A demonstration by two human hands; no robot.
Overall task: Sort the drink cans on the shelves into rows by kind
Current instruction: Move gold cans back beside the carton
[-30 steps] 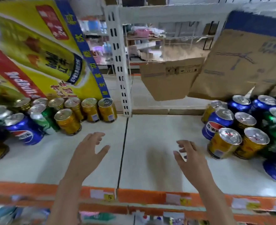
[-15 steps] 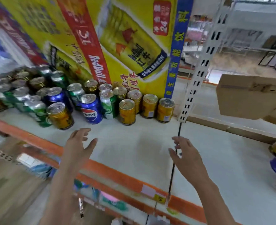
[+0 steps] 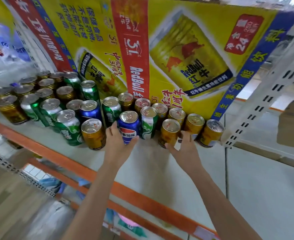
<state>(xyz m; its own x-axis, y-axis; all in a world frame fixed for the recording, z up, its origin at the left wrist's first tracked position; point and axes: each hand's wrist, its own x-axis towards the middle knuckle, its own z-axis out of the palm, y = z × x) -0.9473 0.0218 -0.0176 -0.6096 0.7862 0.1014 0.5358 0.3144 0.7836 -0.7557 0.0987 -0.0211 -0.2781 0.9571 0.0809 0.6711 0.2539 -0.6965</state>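
Several gold, green and blue drink cans stand mixed on the grey shelf. My left hand wraps around a blue Pepsi can at the front of the cluster. My right hand grips the base of a gold can; its fingers reach toward the neighbouring gold can. Another gold can stands at the far right end. A green can sits between the two held cans. A gold can stands just left of my left hand.
A large yellow Red Bull carton stands behind the cans. A white perforated upright divides the shelf at right. The orange shelf edge runs diagonally in front. A cardboard box lies far right.
Both hands have reached forward from open above the shelf onto the cans: the left closed on the blue can, the right on a gold can. The view swung left and closer.
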